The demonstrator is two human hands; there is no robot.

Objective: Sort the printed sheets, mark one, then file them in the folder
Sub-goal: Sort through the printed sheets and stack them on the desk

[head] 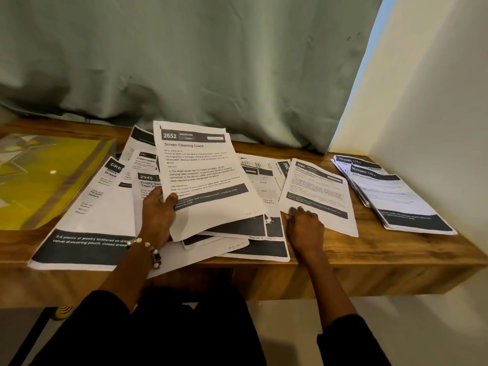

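Left hand (158,210) lifted over the loose pile of sheets (237,228) at the middle of the wooden desk (369,254), thumb on the printed face and fingers curled behind, gripping sheet 2652 (208,178) headed "Screen Cleaning Check". Held tilted, lower left corner in the grip, upper edge raised toward the grey-green curtain (184,62) behind the desk. Beaded bracelet (150,249) on that wrist.

Right hand (303,225) laid on the desk just right of the pile, fingertips pressing the lower left corner of sheet 3565 (319,196); fingers blurred, seemingly bent a little, flat on the paper rather than wrapped round it. Sheet 3565 lying flat, apart from the pile, its near edge close to the desk's front edge.

In the pile: sheet 2945 (148,180) partly hidden behind the left hand and the raised sheet, several more overlapping at angles, black bands at their foot. At the pile's left, 1 large sheet (89,207) with a black footer about jewelry, overhanging the desk's front edge.

Far right of the desk, beside the white wall (435,114), a neater stack of sheets (396,196) headed "Dressing Table", fanned slightly.

Far left of the desk, a yellow folder (39,180) under a clear cover, lying flat, touched by neither hand.
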